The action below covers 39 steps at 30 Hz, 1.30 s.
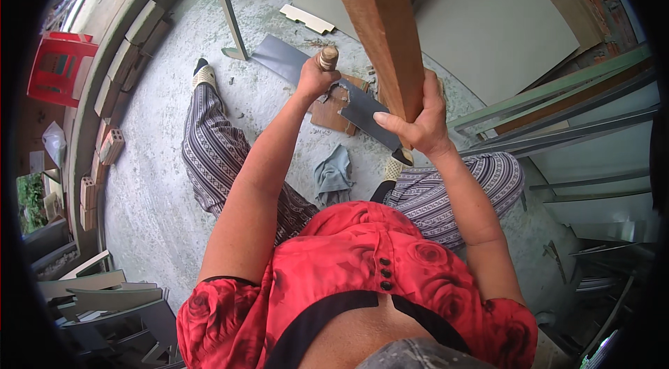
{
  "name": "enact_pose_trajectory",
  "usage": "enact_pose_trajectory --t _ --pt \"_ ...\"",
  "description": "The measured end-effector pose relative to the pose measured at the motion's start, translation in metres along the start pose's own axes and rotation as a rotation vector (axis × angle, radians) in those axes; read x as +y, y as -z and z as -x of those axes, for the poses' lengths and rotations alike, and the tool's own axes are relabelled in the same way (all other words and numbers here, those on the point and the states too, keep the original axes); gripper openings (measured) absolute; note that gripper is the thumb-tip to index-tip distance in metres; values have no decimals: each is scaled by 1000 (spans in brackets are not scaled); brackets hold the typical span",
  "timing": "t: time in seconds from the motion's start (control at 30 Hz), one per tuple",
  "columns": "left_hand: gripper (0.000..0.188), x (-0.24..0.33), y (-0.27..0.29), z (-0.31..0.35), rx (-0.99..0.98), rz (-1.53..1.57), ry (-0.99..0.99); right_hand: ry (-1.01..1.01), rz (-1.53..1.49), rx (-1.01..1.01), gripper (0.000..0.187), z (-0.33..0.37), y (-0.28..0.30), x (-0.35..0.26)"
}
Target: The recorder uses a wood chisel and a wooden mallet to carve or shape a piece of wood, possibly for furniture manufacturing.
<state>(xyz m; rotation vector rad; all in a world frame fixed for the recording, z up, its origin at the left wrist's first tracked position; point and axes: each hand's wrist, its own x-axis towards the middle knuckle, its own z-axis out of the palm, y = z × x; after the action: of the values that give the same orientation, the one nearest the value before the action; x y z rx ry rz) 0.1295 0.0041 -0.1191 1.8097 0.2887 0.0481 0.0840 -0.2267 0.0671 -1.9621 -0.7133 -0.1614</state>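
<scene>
My left hand (320,80) is closed round a short wooden handle (328,57), its pale round end pointing up. Whatever is fixed below that handle is mostly hidden by my fist. Under it, a long dark grey strip (280,61) lies across a brown wooden board (326,117) on the floor. A ragged-edged cutout shows in the strip beside my fist. My right hand (426,124) grips the near end of a thick brown wooden beam (387,34), thumb toward the left. The beam rises toward the top of the view, over the strip's right part.
A grey-blue cloth (334,172) lies between my legs. Large pale panels (495,27) lean at the far right, with long metal strips (557,118) nearer. Bricks (111,146) and a red plastic stool (63,69) are at left. Scrap pieces (125,306) fill the lower left.
</scene>
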Motion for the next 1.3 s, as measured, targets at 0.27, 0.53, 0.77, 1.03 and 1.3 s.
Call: enact_pose_trajectory --t 0.27,0.53,0.77,1.03,1.3 --pt "25 -1 -10 1 -10 215 -89 -508 200 -429 81 12 -8 40" --pt "24 -17 -3 -7 -6 55 -52 122 37 8 80 4 -1 7" --pt "23 -1 -1 2 16 -72 -134 -414 332 -446 69 19 -21 47" --pt "30 -18 3 -2 75 -192 -244 -379 385 -498 67 15 -22 39" --pt "27 -8 5 5 81 -189 -270 -424 323 -520 74 13 -22 36"
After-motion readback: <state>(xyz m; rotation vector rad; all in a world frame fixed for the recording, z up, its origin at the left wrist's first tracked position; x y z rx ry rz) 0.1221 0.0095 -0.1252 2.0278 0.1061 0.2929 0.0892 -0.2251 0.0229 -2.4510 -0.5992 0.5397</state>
